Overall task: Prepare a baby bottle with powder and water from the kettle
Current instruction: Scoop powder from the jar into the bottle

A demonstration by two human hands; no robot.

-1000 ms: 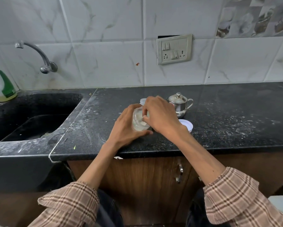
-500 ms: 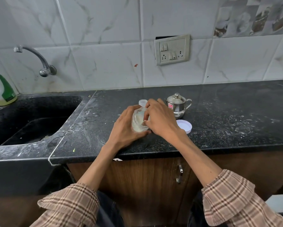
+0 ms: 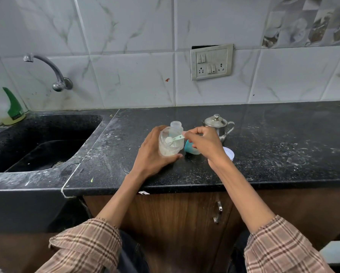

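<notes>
Head view: no legible writing on kettle [image 3: 217,126].

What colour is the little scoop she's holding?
Pale mint green scoop, pinched by the right hand; head view.

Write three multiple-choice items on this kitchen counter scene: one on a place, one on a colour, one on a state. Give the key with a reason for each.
1. Where does the steel kettle stand?
A. in the sink
B. on the counter behind the right hand
C. on the floor

2. What colour is the scoop?
A. red
B. black
C. pale green

3. What state is the powder jar in?
A. open, tilted
B. capped, upright
C. lying on its side, untouched

Key: 1 B, it stands beyond the right hand; 2 C, its handle shows pale green; 3 A, the left hand tips it and the scoop reaches inside.
</notes>
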